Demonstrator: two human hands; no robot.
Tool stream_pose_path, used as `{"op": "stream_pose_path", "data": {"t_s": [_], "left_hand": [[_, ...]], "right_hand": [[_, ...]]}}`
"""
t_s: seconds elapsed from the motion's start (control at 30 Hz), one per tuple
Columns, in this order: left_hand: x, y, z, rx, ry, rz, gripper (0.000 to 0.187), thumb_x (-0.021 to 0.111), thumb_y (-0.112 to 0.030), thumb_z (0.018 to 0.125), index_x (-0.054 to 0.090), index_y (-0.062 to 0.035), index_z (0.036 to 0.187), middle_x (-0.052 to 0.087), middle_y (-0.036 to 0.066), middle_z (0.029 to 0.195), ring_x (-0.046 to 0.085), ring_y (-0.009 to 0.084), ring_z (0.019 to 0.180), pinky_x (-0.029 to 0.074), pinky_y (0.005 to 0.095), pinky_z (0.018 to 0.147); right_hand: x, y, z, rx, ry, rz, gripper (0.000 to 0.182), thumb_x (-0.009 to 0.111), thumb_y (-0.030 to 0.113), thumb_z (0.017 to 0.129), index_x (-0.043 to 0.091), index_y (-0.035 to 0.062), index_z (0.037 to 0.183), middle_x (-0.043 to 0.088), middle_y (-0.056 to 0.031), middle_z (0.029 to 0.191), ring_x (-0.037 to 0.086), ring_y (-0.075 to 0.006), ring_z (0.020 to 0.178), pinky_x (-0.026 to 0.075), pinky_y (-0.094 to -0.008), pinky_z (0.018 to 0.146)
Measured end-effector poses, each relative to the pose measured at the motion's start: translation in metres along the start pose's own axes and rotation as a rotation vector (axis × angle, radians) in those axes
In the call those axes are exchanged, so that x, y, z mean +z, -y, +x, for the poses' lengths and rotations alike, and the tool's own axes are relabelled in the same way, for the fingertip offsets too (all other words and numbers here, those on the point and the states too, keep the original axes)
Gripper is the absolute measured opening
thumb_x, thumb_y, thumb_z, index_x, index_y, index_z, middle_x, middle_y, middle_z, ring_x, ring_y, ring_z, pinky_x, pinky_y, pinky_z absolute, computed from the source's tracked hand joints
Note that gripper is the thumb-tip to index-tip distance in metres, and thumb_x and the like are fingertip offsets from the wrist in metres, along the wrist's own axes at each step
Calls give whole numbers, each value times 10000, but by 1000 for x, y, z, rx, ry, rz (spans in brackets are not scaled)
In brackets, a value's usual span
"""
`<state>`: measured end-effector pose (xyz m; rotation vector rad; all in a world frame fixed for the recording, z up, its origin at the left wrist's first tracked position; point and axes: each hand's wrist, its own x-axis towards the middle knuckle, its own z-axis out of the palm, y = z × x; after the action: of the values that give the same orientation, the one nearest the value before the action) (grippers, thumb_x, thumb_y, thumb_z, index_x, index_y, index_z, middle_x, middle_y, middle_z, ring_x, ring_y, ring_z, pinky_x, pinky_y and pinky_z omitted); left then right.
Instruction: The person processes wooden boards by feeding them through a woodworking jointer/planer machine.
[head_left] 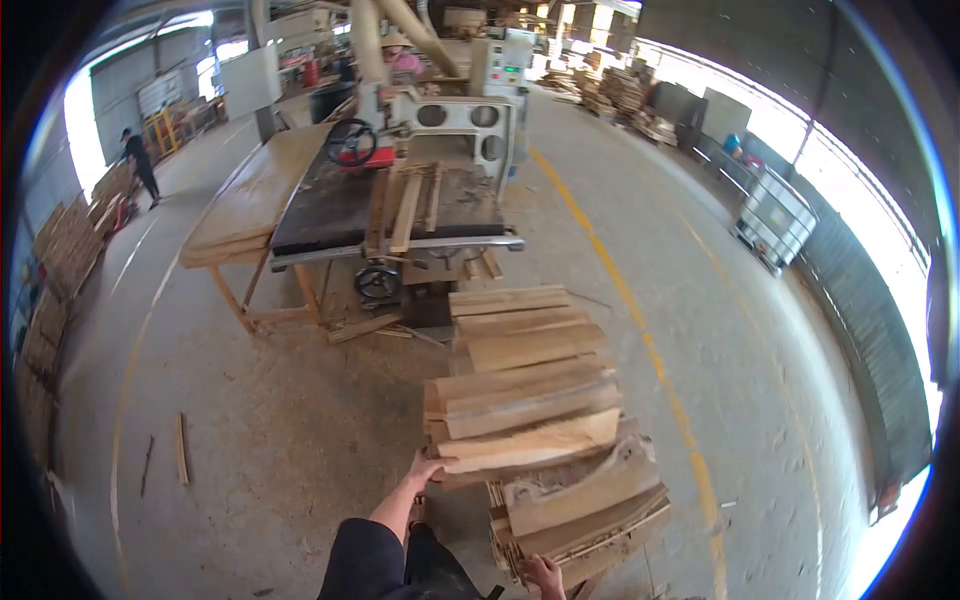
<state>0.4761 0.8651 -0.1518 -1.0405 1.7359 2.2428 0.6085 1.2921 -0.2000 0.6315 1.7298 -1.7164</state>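
Note:
A long stack of wooden boards [530, 414] stands in front of me, its pieces lying crosswise in overlapping layers. My left hand [430, 468] touches the left end of a pale board [540, 440], fingers at its edge; whether they close round it is too small to tell. At the near end of the stack, my right hand [543, 575] rests against the lower edge of the boards, its fingers partly bent. A curved, rough-edged board [585, 487] lies on top between my two hands, towards the right.
Ahead is a machine with a dark table [330, 205] carrying wood strips. A wooden side table [250, 190] adjoins it. Offcuts [182, 450] lie on the floor at left. One person [140, 165] stands far left, another [404, 62] behind the machine. A caged tank [776, 218] stands right.

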Motion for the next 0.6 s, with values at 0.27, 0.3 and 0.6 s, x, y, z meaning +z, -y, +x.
{"op": "stream_pose_path", "data": {"t_s": [0.27, 0.3, 0.6], "left_hand": [[-10, 3, 26, -97, 25, 325, 1089, 1024, -418, 611, 511, -4, 1478, 687, 170, 1300, 710, 290, 1122, 635, 472, 801], [-19, 10, 37, -100, 29, 278, 1095, 1018, -406, 635, 476, -8, 1498, 682, 176, 1298, 714, 287, 1114, 645, 462, 765], [-16, 28, 33, 106, 102, -167, 987, 960, -231, 763, 347, -12, 1505, 563, 183, 1439, 597, 295, 1299, 547, 423, 1069]], "right_hand": [[-132, -69, -131, 357, -384, 4, 381, 583, 325, 1048, 677, -18, 1184, 779, -153, 1051, 761, -299, 915, 575, -448, 793], [-138, -76, -138, 373, -421, 44, 380, 593, 335, 1031, 668, -2, 1189, 778, -153, 1061, 758, -300, 949, 577, -449, 777], [-4, -116, -70, 390, -516, 361, 333, 586, 265, 1015, 660, -12, 1185, 770, -195, 975, 758, -365, 836, 583, -487, 710]]}}
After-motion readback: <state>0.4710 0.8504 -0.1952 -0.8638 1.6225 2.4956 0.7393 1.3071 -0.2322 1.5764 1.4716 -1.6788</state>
